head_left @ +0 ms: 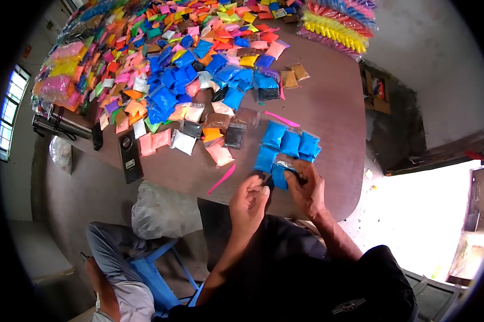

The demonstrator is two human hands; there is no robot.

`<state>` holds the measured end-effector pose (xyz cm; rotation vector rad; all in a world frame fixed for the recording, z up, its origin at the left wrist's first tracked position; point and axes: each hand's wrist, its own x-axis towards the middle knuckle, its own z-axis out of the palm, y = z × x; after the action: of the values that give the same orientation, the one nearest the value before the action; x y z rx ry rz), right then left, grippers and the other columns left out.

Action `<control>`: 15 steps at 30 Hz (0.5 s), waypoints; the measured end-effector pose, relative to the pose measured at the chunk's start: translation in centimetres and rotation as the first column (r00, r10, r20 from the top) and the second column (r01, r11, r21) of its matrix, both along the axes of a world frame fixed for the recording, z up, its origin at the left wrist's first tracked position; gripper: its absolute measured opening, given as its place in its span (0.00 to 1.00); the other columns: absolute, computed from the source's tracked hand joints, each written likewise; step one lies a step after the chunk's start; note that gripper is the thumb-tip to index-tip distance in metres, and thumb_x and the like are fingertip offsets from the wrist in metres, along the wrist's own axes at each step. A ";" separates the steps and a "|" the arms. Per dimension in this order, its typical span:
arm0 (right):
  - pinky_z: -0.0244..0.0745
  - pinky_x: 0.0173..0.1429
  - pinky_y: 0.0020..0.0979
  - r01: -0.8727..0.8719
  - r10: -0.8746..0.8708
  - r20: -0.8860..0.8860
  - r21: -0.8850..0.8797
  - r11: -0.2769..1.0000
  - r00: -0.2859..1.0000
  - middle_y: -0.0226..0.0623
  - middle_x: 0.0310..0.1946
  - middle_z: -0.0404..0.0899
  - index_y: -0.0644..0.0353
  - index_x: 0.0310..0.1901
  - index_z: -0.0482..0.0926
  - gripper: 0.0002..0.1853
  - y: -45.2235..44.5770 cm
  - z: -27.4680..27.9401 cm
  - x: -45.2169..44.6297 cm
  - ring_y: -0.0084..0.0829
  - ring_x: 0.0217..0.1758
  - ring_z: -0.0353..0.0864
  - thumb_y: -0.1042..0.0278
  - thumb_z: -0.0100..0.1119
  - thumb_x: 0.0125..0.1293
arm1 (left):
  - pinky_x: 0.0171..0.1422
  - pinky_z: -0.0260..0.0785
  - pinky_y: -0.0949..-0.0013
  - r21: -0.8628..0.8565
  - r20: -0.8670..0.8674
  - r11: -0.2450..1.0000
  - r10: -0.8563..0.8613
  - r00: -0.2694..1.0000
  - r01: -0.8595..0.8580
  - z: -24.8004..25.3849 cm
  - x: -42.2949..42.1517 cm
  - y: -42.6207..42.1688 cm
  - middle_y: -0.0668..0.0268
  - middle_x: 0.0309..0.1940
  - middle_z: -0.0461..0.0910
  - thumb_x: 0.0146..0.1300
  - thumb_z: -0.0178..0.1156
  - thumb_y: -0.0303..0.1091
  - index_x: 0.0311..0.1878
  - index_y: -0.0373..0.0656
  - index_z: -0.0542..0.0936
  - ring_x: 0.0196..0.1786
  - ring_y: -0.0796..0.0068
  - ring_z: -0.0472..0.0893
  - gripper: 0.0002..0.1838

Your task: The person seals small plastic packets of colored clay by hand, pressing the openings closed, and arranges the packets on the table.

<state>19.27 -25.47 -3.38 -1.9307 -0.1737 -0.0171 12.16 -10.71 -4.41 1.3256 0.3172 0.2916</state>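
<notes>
Several blue packets (290,143) lie in a cluster near the table's front right. Over the front of this cluster, my right hand (307,185) pinches the top edge of one blue packet (279,176). My left hand (249,198) is just left of that packet at the table's front edge, its fingers curled together around something small and dark that I cannot make out. A pink plastic tool (282,118) lies behind the cluster, and another pink tool (222,179) lies left of my left hand.
A large heap of colourful packets (166,80) covers the table's back left. Bundled pink and yellow tools (336,32) sit at the back right. A black device (129,157) lies at the left edge. Beside the blue stool (153,273), another person's arm (103,290) shows.
</notes>
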 end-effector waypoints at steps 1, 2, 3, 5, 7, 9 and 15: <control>0.72 0.37 0.25 0.029 -0.025 0.046 -0.077 0.997 0.999 0.29 0.30 0.77 0.65 0.52 0.76 0.15 0.1 0.1 0.1 0.18 0.33 0.72 0.73 0.68 0.66 | 0.55 0.73 0.76 -0.005 0.002 1.000 0.000 1.000 0.000 -0.2 -0.1 0.1 0.59 0.49 0.81 0.70 0.64 0.28 0.60 0.30 0.75 0.49 0.79 0.79 0.19; 0.72 0.37 0.25 0.029 -0.025 0.049 -0.081 0.996 0.999 0.29 0.30 0.77 0.65 0.52 0.76 0.15 0.1 0.1 0.1 0.18 0.33 0.72 0.73 0.68 0.66 | 0.55 0.74 0.75 0.017 -0.004 1.000 -0.013 1.000 0.013 -0.4 -0.2 0.2 0.59 0.49 0.81 0.70 0.64 0.28 0.59 0.30 0.75 0.49 0.79 0.79 0.18; 0.73 0.36 0.26 0.041 -0.032 0.059 -0.156 0.987 0.998 0.32 0.33 0.78 0.64 0.52 0.76 0.17 0.0 -0.1 -0.1 0.20 0.32 0.74 0.74 0.69 0.64 | 0.54 0.74 0.75 0.039 -0.012 0.999 -0.026 1.000 0.027 -0.6 -0.2 0.3 0.59 0.48 0.81 0.70 0.64 0.28 0.59 0.30 0.75 0.48 0.79 0.79 0.18; 0.73 0.35 0.26 0.053 -0.037 0.070 -0.234 0.971 0.997 0.35 0.35 0.78 0.62 0.53 0.76 0.19 0.0 0.1 -0.4 0.22 0.32 0.75 0.74 0.70 0.62 | 0.53 0.74 0.76 0.044 -0.007 0.999 -0.029 1.000 0.029 -0.6 -0.3 0.4 0.59 0.48 0.82 0.70 0.64 0.28 0.59 0.31 0.75 0.48 0.80 0.80 0.18; 0.80 0.37 0.36 0.114 -0.061 0.202 -0.258 0.959 0.977 0.44 0.45 0.78 0.57 0.55 0.75 0.23 0.3 0.7 -1.0 0.38 0.36 0.84 0.71 0.72 0.59 | 0.52 0.74 0.76 0.049 -0.004 0.998 -0.031 0.999 0.032 -0.8 -0.3 0.5 0.59 0.47 0.82 0.70 0.64 0.27 0.58 0.31 0.76 0.47 0.80 0.80 0.17; 0.81 0.37 0.37 0.116 -0.059 0.221 -0.256 0.960 0.973 0.45 0.48 0.76 0.57 0.55 0.76 0.23 -0.1 -0.1 -1.4 0.38 0.39 0.84 0.70 0.73 0.58 | 0.47 0.74 0.79 0.078 0.026 0.996 -0.040 0.999 0.038 -1.0 -0.2 0.5 0.61 0.45 0.82 0.70 0.64 0.26 0.57 0.31 0.77 0.43 0.83 0.80 0.16; 0.82 0.44 0.41 -0.069 0.225 0.326 -0.426 0.902 0.918 0.42 0.50 0.76 0.57 0.51 0.81 0.23 -0.9 0.6 -1.6 0.46 0.47 0.82 0.70 0.76 0.51 | 0.38 0.72 0.79 0.184 0.055 0.983 -0.010 0.998 -0.001 -1.4 0.1 0.3 0.63 0.38 0.84 0.67 0.65 0.24 0.53 0.33 0.79 0.35 0.84 0.79 0.13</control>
<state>17.67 -26.42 -2.79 -2.3131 -0.6223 -0.2625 12.21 -10.40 -5.80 1.4972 0.2446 0.3603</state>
